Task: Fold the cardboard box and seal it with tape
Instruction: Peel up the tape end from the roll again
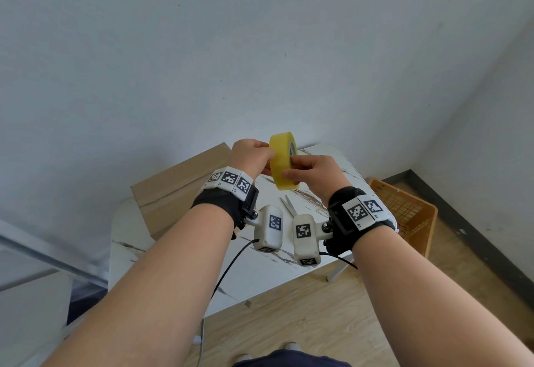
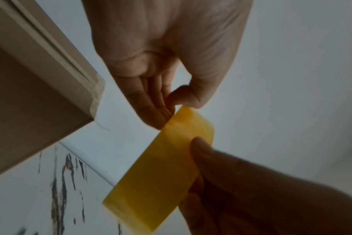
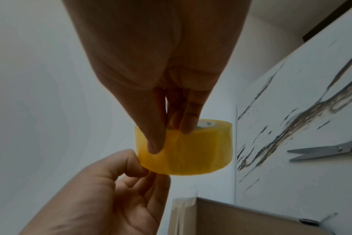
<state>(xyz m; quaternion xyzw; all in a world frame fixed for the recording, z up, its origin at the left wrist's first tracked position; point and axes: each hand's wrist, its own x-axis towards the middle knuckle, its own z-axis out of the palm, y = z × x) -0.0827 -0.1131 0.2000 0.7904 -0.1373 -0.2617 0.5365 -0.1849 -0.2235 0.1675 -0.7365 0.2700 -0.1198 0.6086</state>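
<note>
A: What is closest to us?

B: Two bare arms with black wrist bands reach out. The right hand [image 1: 310,171] grips the yellow tape roll [image 1: 284,161], thumb on the outer side and fingers at the hole in the middle.

A: And the other hand?

B: The left hand [image 1: 251,157] pinches the edge of the roll with its thumb and fingers [image 2: 157,109]. The roll is up in the air, above the table [image 1: 260,274].

A: What is under the hands?

B: Gray scissors [image 1: 289,206] lie on the white table with dark streaks, blades a bit apart.

A: Where is the box?

B: The cardboard box [image 1: 176,190] sits on the left part of the table, its top flaps down, with clear tape along one edge.

A: And farther off?

B: An orange basket [image 1: 404,210] stands on the wood floor to the right, and a pale wall is behind it all
</note>
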